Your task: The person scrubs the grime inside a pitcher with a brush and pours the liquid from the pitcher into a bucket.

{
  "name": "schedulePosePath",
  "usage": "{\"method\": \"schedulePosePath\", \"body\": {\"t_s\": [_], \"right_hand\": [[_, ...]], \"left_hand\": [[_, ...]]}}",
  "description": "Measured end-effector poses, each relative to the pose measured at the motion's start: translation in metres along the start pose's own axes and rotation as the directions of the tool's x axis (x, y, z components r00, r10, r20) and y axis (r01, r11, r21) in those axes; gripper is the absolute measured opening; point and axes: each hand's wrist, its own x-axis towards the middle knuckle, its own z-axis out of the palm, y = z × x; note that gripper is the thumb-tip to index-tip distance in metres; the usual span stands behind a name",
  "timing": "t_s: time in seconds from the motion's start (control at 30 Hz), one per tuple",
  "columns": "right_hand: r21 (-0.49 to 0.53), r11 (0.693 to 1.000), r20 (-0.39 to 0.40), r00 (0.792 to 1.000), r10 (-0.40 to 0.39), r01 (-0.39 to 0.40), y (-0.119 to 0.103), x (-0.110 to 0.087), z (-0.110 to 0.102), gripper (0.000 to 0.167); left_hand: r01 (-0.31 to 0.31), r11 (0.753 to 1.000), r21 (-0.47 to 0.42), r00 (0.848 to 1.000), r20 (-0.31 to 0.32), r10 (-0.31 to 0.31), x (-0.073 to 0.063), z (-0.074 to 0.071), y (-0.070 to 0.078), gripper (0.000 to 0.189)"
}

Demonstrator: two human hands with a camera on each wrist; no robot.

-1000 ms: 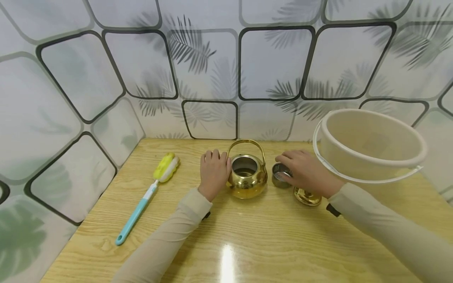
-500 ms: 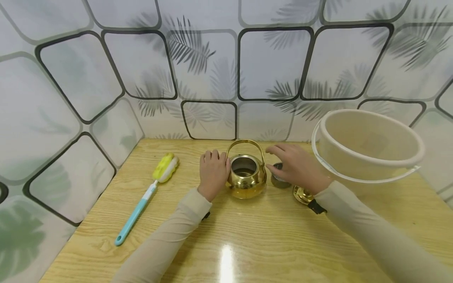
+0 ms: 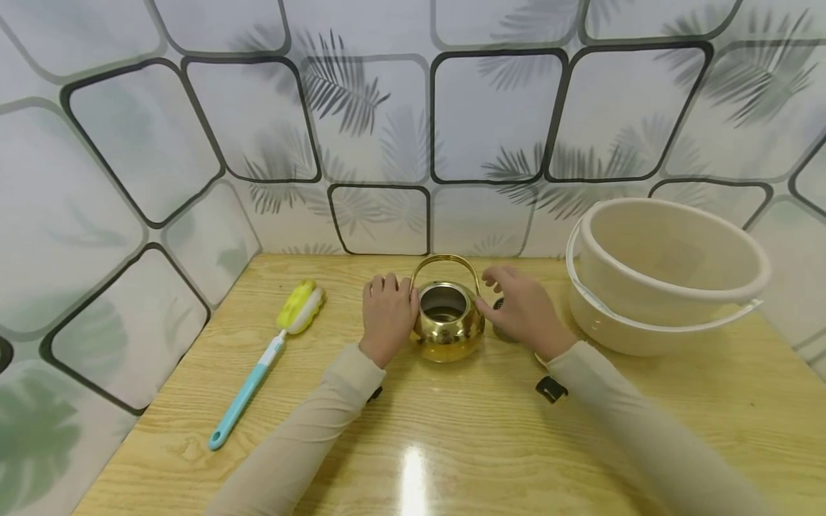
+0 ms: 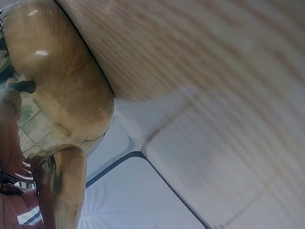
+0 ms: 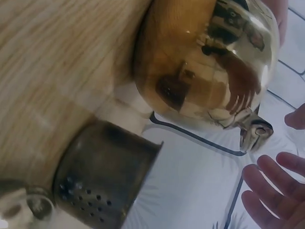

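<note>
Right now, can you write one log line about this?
left fingers: against kettle | right fingers: empty, near kettle | strainer: on table beside kettle | brush: on table, left of kettle

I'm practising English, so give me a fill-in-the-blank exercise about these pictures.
1. In the head view, the brush lies to the ____ of the kettle.
2. In the same view, the large bucket stands to the ____ of the kettle.
3. The strainer has a wall pierced by small ____.
Missing words: left; right; holes.
</note>
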Motion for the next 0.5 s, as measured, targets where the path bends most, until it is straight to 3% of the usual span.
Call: {"method": "schedulePosePath", "body": {"t_s": [0.17,0.5], "right_hand": [[0.021,0.999,-0.025,0.999,0.045,-0.045,-0.003,-0.002,0.009,0.033],[-0.012,0.992,0.021,0.992,0.125,-0.125,-0.008,-0.001,0.018,0.029]], "left_hand": [[0.003,1.000,0.000,1.000,-0.004,-0.003,0.000,0.001,0.000,0.023],[0.006,1.000,-0.010,1.000,0.018,-0.006,0.000,0.001,0.000,0.025]]}}
